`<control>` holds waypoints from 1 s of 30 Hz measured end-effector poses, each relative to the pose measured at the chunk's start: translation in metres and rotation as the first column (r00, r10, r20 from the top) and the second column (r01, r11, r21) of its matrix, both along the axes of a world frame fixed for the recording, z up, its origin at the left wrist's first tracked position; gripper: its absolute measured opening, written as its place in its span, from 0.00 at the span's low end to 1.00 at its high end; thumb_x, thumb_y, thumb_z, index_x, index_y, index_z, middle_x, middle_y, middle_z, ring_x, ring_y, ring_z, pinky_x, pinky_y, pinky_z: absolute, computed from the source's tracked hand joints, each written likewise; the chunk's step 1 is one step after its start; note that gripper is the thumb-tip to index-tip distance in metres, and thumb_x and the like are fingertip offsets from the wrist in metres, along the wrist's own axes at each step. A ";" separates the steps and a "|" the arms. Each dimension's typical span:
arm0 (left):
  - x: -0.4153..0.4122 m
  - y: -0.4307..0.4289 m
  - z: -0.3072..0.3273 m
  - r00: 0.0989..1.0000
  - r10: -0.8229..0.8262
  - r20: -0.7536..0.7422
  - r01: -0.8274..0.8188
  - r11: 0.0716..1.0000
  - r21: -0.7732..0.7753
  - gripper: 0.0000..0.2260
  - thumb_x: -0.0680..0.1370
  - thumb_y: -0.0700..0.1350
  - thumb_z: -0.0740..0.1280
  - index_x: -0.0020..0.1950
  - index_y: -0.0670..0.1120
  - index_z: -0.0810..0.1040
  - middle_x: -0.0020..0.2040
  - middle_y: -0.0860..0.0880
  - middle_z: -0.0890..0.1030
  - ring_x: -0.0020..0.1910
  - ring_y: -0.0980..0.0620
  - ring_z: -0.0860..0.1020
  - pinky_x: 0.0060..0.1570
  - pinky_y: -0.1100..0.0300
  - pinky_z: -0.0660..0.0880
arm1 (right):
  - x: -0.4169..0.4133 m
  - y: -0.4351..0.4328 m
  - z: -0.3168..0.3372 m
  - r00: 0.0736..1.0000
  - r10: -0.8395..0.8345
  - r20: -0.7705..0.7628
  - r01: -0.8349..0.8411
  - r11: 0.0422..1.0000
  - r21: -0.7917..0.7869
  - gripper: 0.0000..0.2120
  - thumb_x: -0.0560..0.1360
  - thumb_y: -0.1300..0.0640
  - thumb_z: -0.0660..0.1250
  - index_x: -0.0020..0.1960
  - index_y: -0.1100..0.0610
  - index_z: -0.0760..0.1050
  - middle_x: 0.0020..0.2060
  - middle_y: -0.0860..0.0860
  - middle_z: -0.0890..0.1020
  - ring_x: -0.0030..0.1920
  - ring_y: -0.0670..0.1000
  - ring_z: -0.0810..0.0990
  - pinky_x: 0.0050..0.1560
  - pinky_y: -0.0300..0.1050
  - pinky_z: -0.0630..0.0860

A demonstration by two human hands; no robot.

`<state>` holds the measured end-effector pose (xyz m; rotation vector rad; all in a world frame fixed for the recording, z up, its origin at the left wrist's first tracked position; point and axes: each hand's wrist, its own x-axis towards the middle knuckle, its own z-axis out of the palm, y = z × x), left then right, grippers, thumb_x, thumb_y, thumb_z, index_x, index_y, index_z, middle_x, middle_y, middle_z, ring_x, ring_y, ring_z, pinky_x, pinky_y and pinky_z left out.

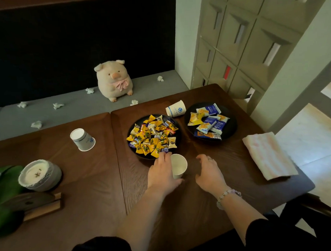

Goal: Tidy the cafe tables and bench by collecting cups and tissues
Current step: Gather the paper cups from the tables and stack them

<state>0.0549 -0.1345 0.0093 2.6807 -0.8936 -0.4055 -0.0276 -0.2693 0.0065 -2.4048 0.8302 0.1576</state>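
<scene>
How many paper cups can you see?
3: an upright cup held by the left hand, an upside-down cup on the left table, a tipped-over cup between the candy plate and the biscuit plate. Others may be hidden.

An upright cup (179, 168) is seen on the right table (182, 209), just near of the sweets plate (138, 155). Right of that sits a snack plate (230, 126), with a tipped cup (175, 108) lying at their far side. An upturned cup (82, 139) is found on the left table (79, 203). Tissues (58, 105) and a plush pig (114, 80) are spread on the bench (76, 113) beyond.
</scene>
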 end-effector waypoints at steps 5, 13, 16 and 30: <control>0.011 0.034 0.006 0.999 0.013 -0.039 -0.014 1.000 -0.014 0.44 0.67 0.58 0.74 0.75 0.48 0.55 0.70 0.50 0.60 0.68 0.51 0.68 0.64 0.55 0.71 | 0.018 0.011 0.022 0.998 0.055 0.017 -0.054 0.995 -0.081 0.31 0.72 0.65 0.67 0.71 0.53 0.60 0.68 0.52 0.67 0.69 0.51 0.63 0.63 0.46 0.70; 0.018 0.055 0.009 0.999 0.032 0.010 -0.032 0.996 -0.078 0.45 0.67 0.63 0.72 0.76 0.48 0.55 0.71 0.51 0.61 0.69 0.52 0.65 0.67 0.58 0.66 | 0.086 0.001 0.074 0.958 0.254 0.137 -0.175 0.889 -0.423 0.28 0.73 0.62 0.67 0.70 0.57 0.62 0.67 0.55 0.68 0.68 0.54 0.65 0.66 0.46 0.67; 0.022 0.037 0.011 0.996 -0.041 0.075 0.050 0.991 -0.121 0.45 0.67 0.66 0.70 0.76 0.49 0.55 0.72 0.52 0.60 0.71 0.53 0.61 0.69 0.58 0.62 | 0.114 -0.010 0.086 0.947 0.308 0.087 -0.220 0.823 -0.523 0.27 0.72 0.61 0.68 0.69 0.58 0.63 0.65 0.56 0.69 0.66 0.55 0.67 0.62 0.47 0.70; -0.002 0.040 -0.058 0.997 0.066 0.037 -0.057 0.976 -0.210 0.40 0.58 0.76 0.57 0.61 0.52 0.69 0.57 0.55 0.71 0.54 0.57 0.74 0.53 0.62 0.73 | 0.224 -0.073 0.043 0.917 0.316 -0.244 -0.396 0.644 -0.654 0.32 0.69 0.59 0.71 0.70 0.56 0.62 0.65 0.55 0.69 0.66 0.56 0.66 0.61 0.50 0.68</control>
